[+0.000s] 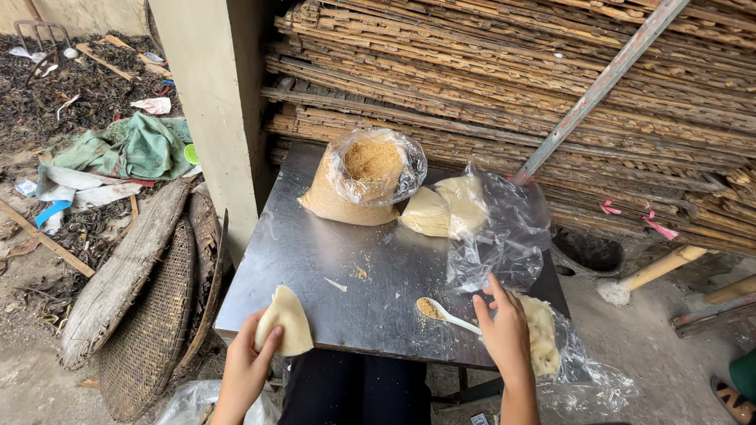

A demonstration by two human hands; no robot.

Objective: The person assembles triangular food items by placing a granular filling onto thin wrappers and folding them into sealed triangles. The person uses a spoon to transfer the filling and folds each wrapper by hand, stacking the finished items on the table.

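We note the left hand (250, 364) at the near left corner of the steel tabletop (315, 252), fingers closed round a pale folded wrapper (285, 321) held upright on its edge; right hand (504, 330) lies at the near right edge, fingers spread and slack, holding nothing, fingertips just by the handle of a white spoon (445, 312) loaded with brown crumb; a clear plastic bag (504, 236) of more wrappers lies just beyond it; open bag of crumb filling (364, 179) stands at the back; our judgement: keep the wrapper cupped open and level, lift the spoon by its handle end without tipping; both forearms reach in from below, wrists low
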